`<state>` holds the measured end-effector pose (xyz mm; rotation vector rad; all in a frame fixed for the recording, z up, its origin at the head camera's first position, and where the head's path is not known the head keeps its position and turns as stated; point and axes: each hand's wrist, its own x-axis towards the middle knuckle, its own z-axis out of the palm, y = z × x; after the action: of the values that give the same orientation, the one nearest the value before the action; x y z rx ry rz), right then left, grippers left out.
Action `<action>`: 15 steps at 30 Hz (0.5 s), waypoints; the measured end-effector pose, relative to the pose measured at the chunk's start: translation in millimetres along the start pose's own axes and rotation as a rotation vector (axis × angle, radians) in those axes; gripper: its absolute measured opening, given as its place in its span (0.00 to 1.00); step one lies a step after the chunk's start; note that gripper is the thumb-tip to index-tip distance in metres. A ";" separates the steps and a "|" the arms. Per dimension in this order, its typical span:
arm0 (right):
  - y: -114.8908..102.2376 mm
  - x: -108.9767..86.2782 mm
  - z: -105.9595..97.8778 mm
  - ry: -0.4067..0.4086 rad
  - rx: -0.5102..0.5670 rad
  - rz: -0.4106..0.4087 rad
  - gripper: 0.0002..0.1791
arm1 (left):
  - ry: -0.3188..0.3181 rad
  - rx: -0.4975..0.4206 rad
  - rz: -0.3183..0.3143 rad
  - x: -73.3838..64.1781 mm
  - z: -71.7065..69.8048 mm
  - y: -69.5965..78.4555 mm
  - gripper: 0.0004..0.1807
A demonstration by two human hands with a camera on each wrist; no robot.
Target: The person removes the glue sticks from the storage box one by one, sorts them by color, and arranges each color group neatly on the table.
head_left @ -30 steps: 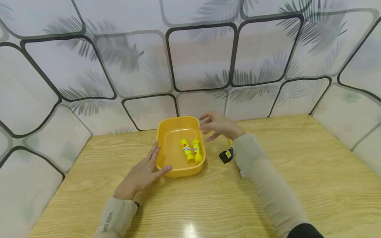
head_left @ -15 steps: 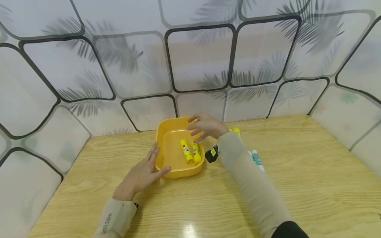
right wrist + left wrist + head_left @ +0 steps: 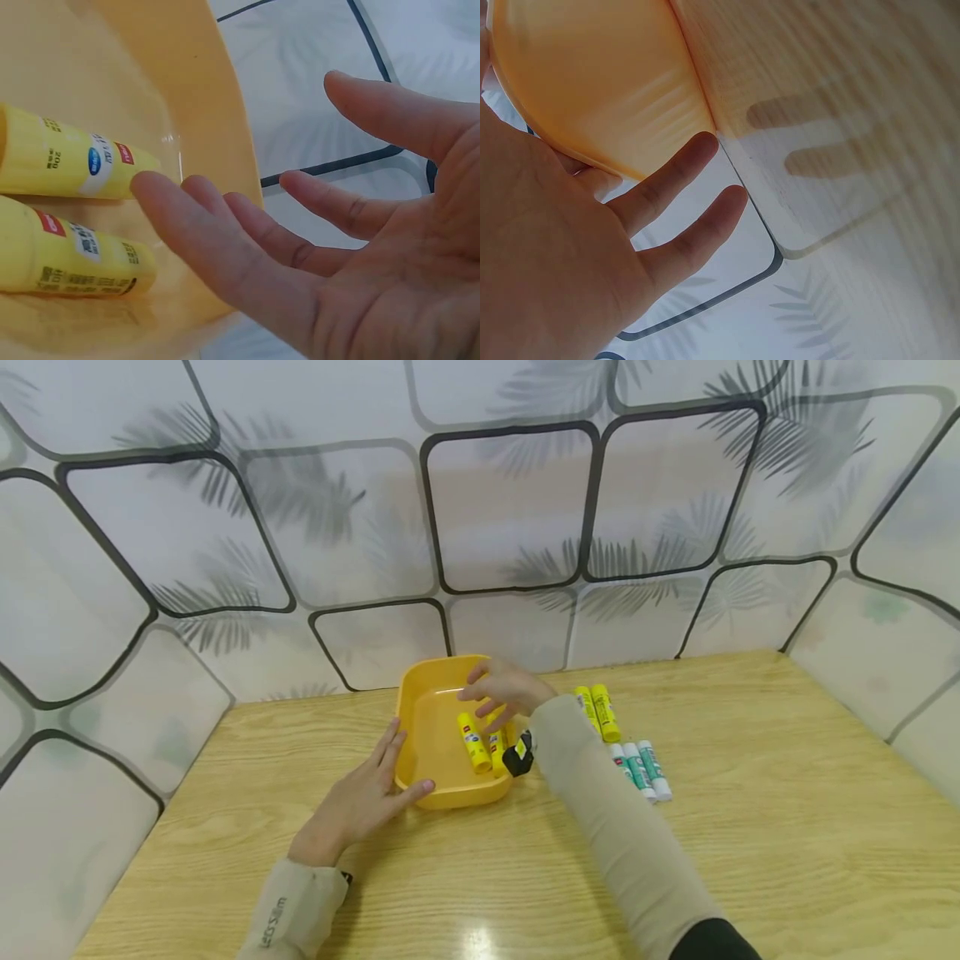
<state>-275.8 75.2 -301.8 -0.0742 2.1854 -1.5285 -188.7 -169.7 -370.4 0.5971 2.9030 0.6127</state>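
Observation:
A yellow-orange plastic tray [image 3: 442, 797] stands on the table, with two yellow glue sticks [image 3: 473, 743] lying inside it. My left hand [image 3: 352, 806] rests at the tray's left front corner, fingers along the outer wall and thumb over the rim. In the left wrist view, two of its fingers [image 3: 682, 244] are straight and spread beside the tray. My right hand [image 3: 506, 689] is over the tray's right side, its fingers apart and holding nothing. The right wrist view has its index fingertip close to the ends of the glue sticks [image 3: 75, 161]; I cannot tell whether they touch.
Right of the tray lie two more yellow glue sticks [image 3: 605, 714], partly behind the right sleeve. Nearer me are three white-and-green glue sticks [image 3: 637, 771] side by side. A patterned curtain [image 3: 510, 510] rises behind the wooden table [image 3: 525, 877].
My right hand has moved left from beside the tray's rim to over the tray. The glue sticks on the table have come into sight. The left hand has stayed in place.

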 end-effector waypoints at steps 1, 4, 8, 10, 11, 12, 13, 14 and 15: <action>0.8 0.8 1.1 -0.003 -0.002 0.005 0.28 | -0.001 -0.001 -0.001 0.2 0.4 -0.2 0.51; 2.2 2.2 5.4 -0.012 -0.014 0.019 0.27 | -0.006 -0.004 -0.003 0.5 1.0 -0.5 0.51; 4.4 4.9 11.8 -0.025 -0.033 0.037 0.26 | -0.005 0.001 -0.004 0.9 1.4 -1.4 0.52; 5.1 5.7 14.5 -0.026 -0.038 0.045 0.27 | -0.005 0.002 -0.008 1.1 1.3 -1.2 0.52; 5.6 6.0 15.6 -0.024 -0.043 0.048 0.27 | -0.006 0.002 -0.010 1.2 1.3 -0.9 0.52; 6.0 6.3 16.6 -0.020 -0.051 0.048 0.27 | -0.006 0.003 -0.010 1.3 1.3 -0.9 0.52; 5.9 6.6 17.8 -0.019 -0.058 0.048 0.27 | -0.005 0.003 -0.010 1.3 1.3 -1.0 0.52; 6.0 7.6 19.0 -0.018 -0.066 0.046 0.28 | -0.004 0.003 -0.010 1.2 1.3 -1.2 0.51; 6.1 8.4 20.2 -0.020 -0.071 0.045 0.28 | -0.004 0.002 -0.012 0.9 1.2 -1.1 0.51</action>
<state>-273.8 57.3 -315.6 -0.0619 2.2107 -1.4201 -189.7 -169.9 -372.0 0.5806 2.9019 0.6070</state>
